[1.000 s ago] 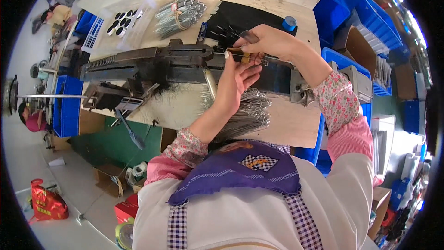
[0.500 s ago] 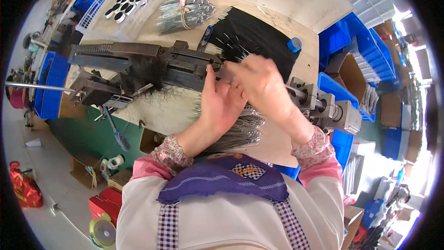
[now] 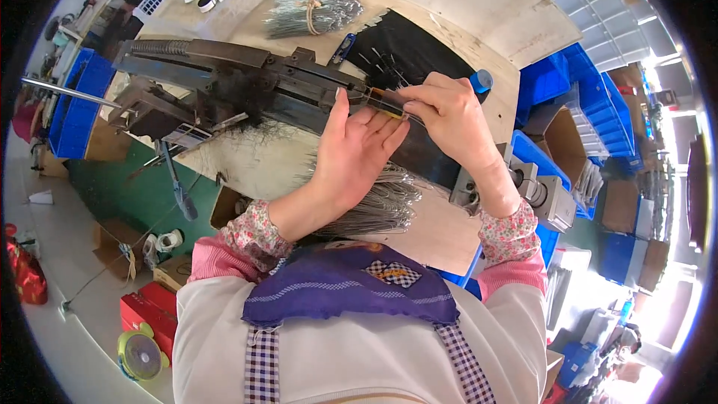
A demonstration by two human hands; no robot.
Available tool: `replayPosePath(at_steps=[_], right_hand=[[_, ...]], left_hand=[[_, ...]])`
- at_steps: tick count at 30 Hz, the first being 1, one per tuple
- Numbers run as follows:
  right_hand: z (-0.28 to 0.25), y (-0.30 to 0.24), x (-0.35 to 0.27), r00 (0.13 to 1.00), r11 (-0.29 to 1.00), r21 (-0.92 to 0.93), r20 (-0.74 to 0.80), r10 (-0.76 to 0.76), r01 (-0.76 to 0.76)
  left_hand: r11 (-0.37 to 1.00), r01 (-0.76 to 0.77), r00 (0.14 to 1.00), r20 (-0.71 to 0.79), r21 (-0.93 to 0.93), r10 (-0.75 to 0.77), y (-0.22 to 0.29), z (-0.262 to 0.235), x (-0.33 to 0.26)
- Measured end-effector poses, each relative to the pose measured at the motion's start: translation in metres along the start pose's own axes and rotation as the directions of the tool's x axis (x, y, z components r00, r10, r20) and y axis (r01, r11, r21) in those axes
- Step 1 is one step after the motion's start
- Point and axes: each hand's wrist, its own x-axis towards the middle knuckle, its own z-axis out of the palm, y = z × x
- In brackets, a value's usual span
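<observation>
A long dark metal machine lies across the bench, with black bristle fluff around its middle. At its right end, my left hand is held palm up, thumb raised and fingers stretched, close to a narrow dark channel with a yellowish edge. My right hand is just right of that channel, thumb and fingers pinched together. Whatever sits in the pinch is too small to make out. Under my left hand lies a heap of thin metal wires, partly hidden by my wrist. More thin wires rest on a black sheet beyond.
A tied wire bundle and a clear crate of black-and-white round pieces stand at the back. A blue-capped container is near my right hand. Blue bins line the right, and a metal rod sticks out left.
My right hand was blurred over my left palm and has moved right, apart from it. The left fingers have spread, and the channel between the hands now shows. The whole view has shifted slightly.
</observation>
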Motion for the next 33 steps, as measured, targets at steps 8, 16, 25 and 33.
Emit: replayPosePath(at_steps=[8,16,25,33], right_hand=[[-0.006,-0.025,-0.003,0.982,0.992,0.051,-0.155,-0.107,0.117],[0.002,-0.042,-0.006,0.997,0.959,-0.275,-0.055,0.062,-0.075],[0.015,-0.040,-0.011,0.993,0.848,-0.516,0.048,-0.109,0.118],[0.005,-0.041,-0.084,0.980,0.988,-0.065,0.132,0.147,-0.140]], left_hand=[[0.999,0.021,0.999,-0.042,-0.043,-0.022,0.001,-0.001,0.000],[0.998,-0.001,1.000,-0.020,-0.058,0.000,0.009,-0.009,-0.002],[0.999,0.050,0.993,-0.107,-0.002,-0.050,0.012,0.005,0.002],[0.989,-0.066,0.984,-0.155,0.133,0.086,-0.027,-0.015,0.000]])
